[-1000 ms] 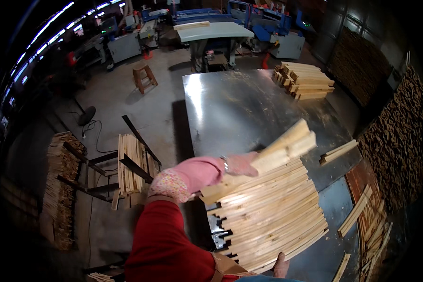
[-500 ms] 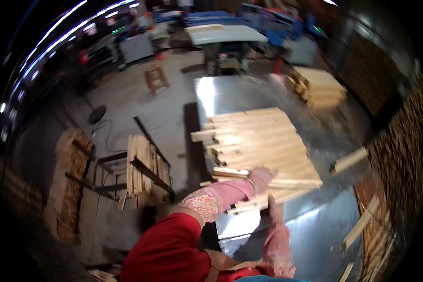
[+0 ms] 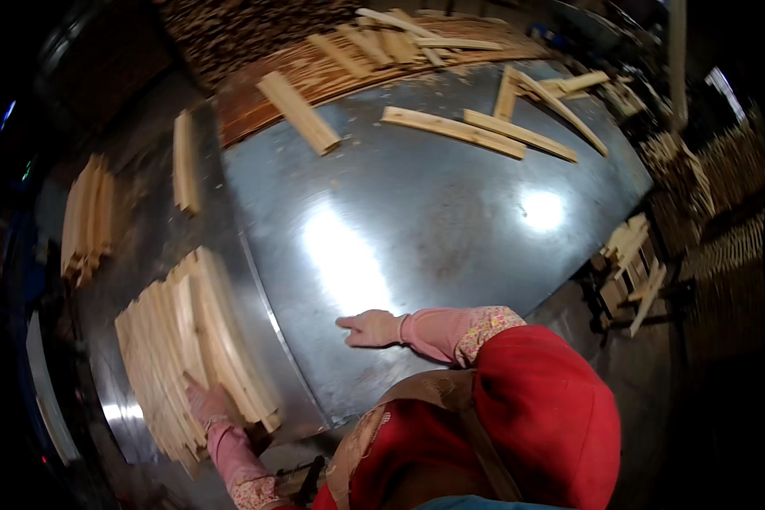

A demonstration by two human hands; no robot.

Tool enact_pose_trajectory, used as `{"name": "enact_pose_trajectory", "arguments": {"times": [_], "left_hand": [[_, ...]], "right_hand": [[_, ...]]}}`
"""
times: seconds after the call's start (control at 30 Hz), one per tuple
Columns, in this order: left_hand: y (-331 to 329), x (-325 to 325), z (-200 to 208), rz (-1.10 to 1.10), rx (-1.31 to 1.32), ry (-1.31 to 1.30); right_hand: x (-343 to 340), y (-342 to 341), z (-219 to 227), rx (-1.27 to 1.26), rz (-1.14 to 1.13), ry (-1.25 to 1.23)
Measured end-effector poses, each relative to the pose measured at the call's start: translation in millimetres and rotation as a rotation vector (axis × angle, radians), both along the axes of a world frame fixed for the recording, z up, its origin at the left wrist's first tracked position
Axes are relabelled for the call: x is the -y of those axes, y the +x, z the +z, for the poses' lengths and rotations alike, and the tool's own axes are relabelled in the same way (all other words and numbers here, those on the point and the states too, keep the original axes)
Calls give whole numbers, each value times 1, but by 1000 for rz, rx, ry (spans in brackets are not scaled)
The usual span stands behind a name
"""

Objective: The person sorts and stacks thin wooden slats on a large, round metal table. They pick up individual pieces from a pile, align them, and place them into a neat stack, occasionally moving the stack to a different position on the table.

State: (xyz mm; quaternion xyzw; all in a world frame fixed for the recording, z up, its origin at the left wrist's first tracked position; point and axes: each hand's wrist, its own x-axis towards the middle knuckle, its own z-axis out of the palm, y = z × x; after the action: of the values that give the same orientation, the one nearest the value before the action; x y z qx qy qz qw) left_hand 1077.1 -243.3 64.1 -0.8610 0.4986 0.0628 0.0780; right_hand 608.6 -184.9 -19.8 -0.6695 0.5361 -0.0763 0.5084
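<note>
At the lower left, a layer of pale wooden strips (image 3: 157, 340) lies side by side on the metal table. My left hand (image 3: 206, 403) rests on these strips near their close end, fingers stretched out and not wrapped round any of them. A few strips on the right side of the layer sit over the others. My right hand (image 3: 371, 328) is over the bare metal tabletop (image 3: 433, 246), its fingers apart and nothing in them. Pink sleeves with flowered cuffs cover both forearms.
Loose wooden strips (image 3: 453, 132) lie toward the table's far edge, some on a reddish-brown board (image 3: 259, 102). One strip (image 3: 185, 161) and a small stack (image 3: 89, 217) sit at the left. A rack with wood pieces (image 3: 629, 272) stands off the right edge. A seam crosses the metal top.
My view has swung to the right, bringing the loose strips into sight. My right hand has moved away from the layer of strips; my left hand is still on it.
</note>
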Motion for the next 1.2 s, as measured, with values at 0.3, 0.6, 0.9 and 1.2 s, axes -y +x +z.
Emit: {"name": "enact_pose_trajectory", "arguments": {"times": [0.3,0.6,0.9,1.2], "left_hand": [[-180,-41,-36,-255,-4,-463],[-695,-19,-74,89,-1746,-9],[-862,5,-143,72,-1472,84],[-813,-11,-135,572,-2038,286]], "right_hand": [[63,-435,6,-609,-766,-365],[105,-640,2,-713,-415,-424],[44,-703,-4,-607,-245,-615],[79,-696,42,-305,-338,48]]}}
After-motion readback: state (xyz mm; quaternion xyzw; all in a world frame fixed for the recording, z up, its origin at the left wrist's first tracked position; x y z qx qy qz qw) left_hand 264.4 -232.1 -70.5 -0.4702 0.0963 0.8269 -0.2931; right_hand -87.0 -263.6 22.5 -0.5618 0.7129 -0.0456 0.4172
